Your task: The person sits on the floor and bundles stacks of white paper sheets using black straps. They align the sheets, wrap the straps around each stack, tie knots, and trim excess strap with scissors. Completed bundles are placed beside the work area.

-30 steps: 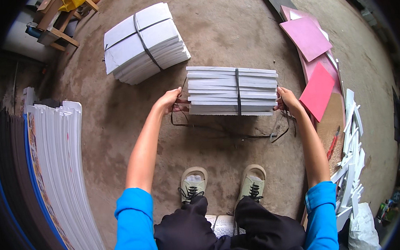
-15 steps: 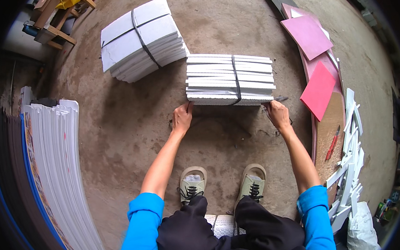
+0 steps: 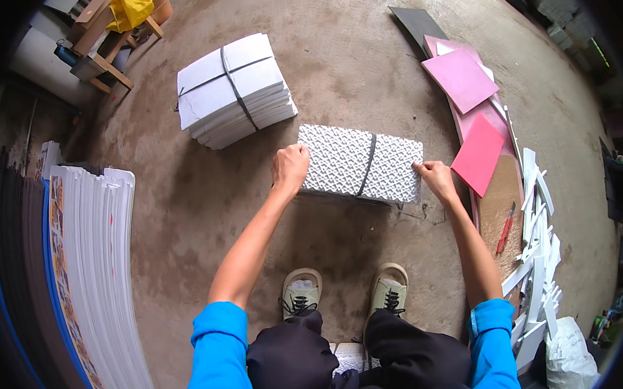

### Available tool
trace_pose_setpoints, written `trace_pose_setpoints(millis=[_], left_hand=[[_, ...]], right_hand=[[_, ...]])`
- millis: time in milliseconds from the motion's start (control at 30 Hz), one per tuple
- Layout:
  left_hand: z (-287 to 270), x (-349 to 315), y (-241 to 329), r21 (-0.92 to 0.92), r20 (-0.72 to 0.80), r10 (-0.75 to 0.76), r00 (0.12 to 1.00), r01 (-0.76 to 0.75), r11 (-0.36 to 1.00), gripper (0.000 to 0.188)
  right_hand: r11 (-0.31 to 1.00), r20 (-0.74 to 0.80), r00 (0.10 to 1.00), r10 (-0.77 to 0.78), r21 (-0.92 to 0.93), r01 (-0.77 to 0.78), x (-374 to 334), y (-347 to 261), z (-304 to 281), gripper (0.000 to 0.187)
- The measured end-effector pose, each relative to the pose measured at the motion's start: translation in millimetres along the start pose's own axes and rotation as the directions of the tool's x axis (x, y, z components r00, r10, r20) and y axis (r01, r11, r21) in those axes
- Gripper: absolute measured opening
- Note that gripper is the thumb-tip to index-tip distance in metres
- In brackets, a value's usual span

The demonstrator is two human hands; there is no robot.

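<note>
Bundle point(image 3: 341, 157) has tipped, both hands point(image 3: 291, 169) point(image 3: 436, 177) closed on it.

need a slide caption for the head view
Left hand and right hand hold opposite ends of a strapped, textured white bundle, a strapped stack of white sheets lying beyond.

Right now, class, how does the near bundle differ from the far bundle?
The near bundle shows a patterned top; the far bundle, a plain one. The near bundle shows one dark strap; the far bundle, two crossing straps. The left hand and right hand touch the near bundle; neither touches the far bundle. Both are white.
</note>
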State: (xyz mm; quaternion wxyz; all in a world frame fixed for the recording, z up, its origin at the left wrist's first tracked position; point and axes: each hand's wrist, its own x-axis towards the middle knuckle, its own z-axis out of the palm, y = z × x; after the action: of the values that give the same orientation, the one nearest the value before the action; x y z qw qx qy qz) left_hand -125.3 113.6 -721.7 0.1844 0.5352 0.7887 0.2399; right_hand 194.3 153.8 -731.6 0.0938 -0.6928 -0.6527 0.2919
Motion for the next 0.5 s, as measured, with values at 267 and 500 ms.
trace_pose_setpoints(millis=[267,500], left_hand=[[34,9,-14,0.086,0.167,0.082,0.982,-0.098,0.991,0.052],[33,4,-8,0.057,0.168,0.086,0.982,-0.097,0.994,0.049]], right_hand=[[0.982,0.061,0.985,0.163,-0.108,-0.156,16,6,15,0.036],[0.969,0.036,0.989,0.143,-0.207,-0.133,11,-4,13,0.038]])
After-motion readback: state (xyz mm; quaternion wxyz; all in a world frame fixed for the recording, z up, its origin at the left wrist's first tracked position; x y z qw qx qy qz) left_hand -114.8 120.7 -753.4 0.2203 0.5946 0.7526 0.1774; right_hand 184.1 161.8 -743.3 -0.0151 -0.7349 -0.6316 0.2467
